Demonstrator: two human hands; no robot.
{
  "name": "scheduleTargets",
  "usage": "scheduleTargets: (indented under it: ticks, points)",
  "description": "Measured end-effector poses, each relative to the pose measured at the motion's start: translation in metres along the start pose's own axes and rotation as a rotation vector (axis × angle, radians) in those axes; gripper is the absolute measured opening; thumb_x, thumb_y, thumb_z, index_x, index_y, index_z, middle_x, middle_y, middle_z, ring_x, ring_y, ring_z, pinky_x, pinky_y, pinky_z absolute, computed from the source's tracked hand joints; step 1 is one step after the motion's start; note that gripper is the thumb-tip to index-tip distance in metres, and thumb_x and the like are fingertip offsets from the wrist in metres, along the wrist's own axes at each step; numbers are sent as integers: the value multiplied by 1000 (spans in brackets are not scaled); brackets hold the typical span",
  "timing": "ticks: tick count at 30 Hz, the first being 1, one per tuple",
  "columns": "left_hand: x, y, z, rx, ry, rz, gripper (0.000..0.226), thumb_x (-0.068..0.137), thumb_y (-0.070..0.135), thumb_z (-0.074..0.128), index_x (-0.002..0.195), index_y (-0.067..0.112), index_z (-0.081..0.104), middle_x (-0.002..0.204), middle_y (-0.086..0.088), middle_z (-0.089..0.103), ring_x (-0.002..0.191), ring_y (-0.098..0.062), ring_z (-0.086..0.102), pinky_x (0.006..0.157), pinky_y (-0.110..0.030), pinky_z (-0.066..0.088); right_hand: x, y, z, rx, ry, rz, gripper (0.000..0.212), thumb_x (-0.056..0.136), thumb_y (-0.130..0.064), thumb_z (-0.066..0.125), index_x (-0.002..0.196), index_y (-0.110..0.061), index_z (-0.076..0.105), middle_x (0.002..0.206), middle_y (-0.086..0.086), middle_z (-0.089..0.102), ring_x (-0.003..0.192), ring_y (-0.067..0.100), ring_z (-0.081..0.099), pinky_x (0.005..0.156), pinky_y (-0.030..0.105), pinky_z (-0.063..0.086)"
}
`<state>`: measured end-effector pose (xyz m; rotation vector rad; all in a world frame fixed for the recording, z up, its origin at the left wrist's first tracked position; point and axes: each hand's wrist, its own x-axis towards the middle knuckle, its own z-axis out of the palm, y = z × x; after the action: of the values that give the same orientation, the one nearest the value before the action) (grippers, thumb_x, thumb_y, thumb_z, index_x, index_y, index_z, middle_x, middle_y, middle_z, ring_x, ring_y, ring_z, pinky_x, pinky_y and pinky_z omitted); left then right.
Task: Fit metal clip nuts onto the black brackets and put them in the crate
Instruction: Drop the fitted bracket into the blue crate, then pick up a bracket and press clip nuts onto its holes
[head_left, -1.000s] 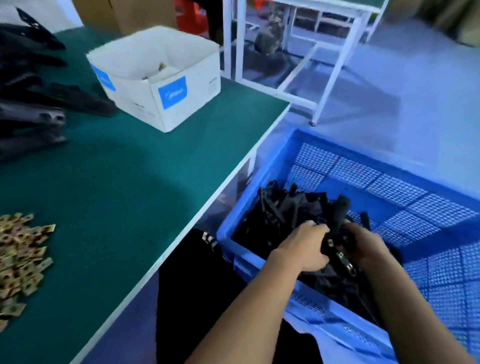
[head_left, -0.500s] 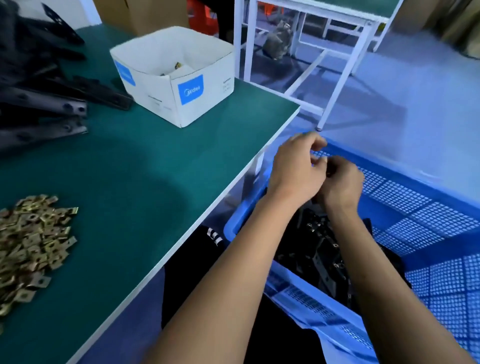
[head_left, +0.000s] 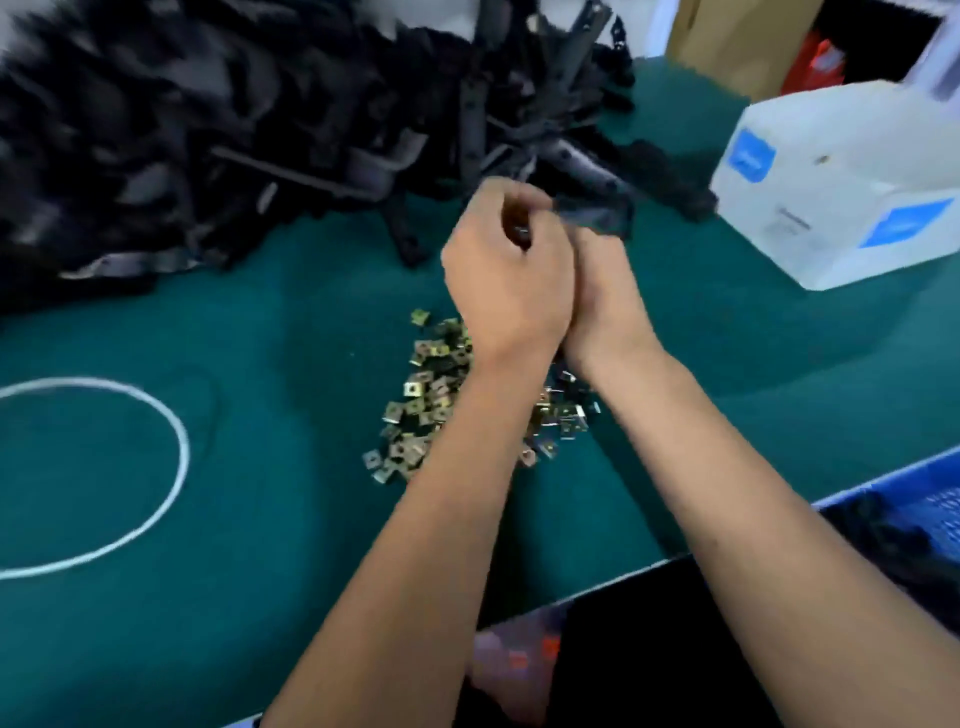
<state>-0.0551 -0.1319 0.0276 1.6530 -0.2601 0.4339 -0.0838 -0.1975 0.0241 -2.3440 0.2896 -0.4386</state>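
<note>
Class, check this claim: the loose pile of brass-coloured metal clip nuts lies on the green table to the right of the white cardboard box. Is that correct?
Not quite. The head view shows the pile of brass-coloured metal clip nuts on the green table to the left of the white cardboard box, not to its right.

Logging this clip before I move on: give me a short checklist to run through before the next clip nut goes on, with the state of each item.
1. Bracket in hand: ok, both hands meet at its near end.
2. Left hand grip: ok, fingers curled at the bracket's end.
3. Right hand grip: cannot tell, mostly hidden behind the left.
4. Nut seated on the bracket: cannot tell, blurred and covered by fingers.
5. Nuts in supply: ok, a pile lies on the mat under the wrists.
6. Crate within reach: ok, its blue rim shows at the table's right edge.
</note>
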Motion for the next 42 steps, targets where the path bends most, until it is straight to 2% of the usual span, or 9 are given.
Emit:
scheduleTargets:
  ticks: [5, 12, 17, 22, 30, 34, 36, 39, 42]
  points:
    - [48, -47, -91, 169, 168, 46, 13, 84, 9, 56, 88, 9, 69, 81, 6, 67, 79, -8, 62, 80, -30, 51, 30, -59, 83, -212, -116, -185, 13, 93, -14, 59, 84, -19, 66, 78, -2, 63, 78, 24, 66, 62, 35, 46]
    - [77, -91, -129, 209, 430, -89, 7, 86, 8, 58, 88, 7, 64, 85, -1, 64, 80, -14, 55, 79, -23, 43, 80, -86, 153, -442, 39, -370, 29, 97, -22, 59, 125, -18, 54, 149, 14, 34, 136, 35, 33, 96, 43, 49]
    - [80, -94, -123, 120, 419, -210, 5, 89, 7, 59, 87, 10, 62, 81, 6, 61, 72, 0, 54, 68, -9, 39, 110, -80, 163, -647, -292, -297, 17, 101, -25, 54, 115, -18, 60, 170, 14, -16, 157, 36, -10, 123, 62, 7]
    - [82, -93, -118, 75, 373, -277, 5, 92, 11, 58, 88, 11, 61, 82, 4, 62, 79, -14, 63, 74, -22, 49, 113, -76, 151, -503, -141, -352, 33, 94, -14, 62, 126, -10, 60, 157, 6, 28, 143, 31, 28, 118, 55, 24]
    - [85, -94, -112, -365, 133, -419, 19, 106, 25, 53, 99, 8, 54, 104, -17, 65, 79, -28, 71, 70, -37, 60, 94, -76, 88, 535, 370, -388, 19, 87, -3, 69, 105, -5, 76, 103, 5, 72, 100, 14, 69, 93, 31, 55]
    - [81, -87, -110, -640, -210, -574, 46, 106, 46, 48, 125, 5, 58, 111, -17, 72, 94, -35, 74, 80, -36, 60, 88, -65, 74, 973, 171, -118, 33, 84, 1, 72, 114, -12, 69, 111, 12, 74, 106, 24, 72, 93, 49, 59]
    - [77, -86, -110, -680, -333, -587, 51, 104, 53, 45, 130, 12, 61, 120, -15, 73, 102, -32, 72, 84, -34, 59, 79, -56, 71, 905, 88, -129, 53, 84, 7, 71, 130, -17, 58, 117, 11, 73, 109, 22, 71, 95, 45, 59]
    - [76, -87, -110, -706, -337, -592, 53, 103, 54, 47, 136, 15, 60, 129, -11, 70, 117, -31, 69, 97, -42, 57, 66, -38, 70, 701, 61, -254, 69, 85, 8, 71, 143, -16, 41, 113, 6, 74, 105, 17, 72, 94, 39, 59]
    - [78, -91, -110, -513, -165, -523, 40, 101, 42, 59, 111, 4, 67, 115, -17, 74, 104, -31, 70, 100, -57, 54, 60, -23, 66, 619, -25, -290, 69, 89, -3, 73, 145, -17, 36, 108, 4, 73, 98, 19, 74, 82, 39, 62]
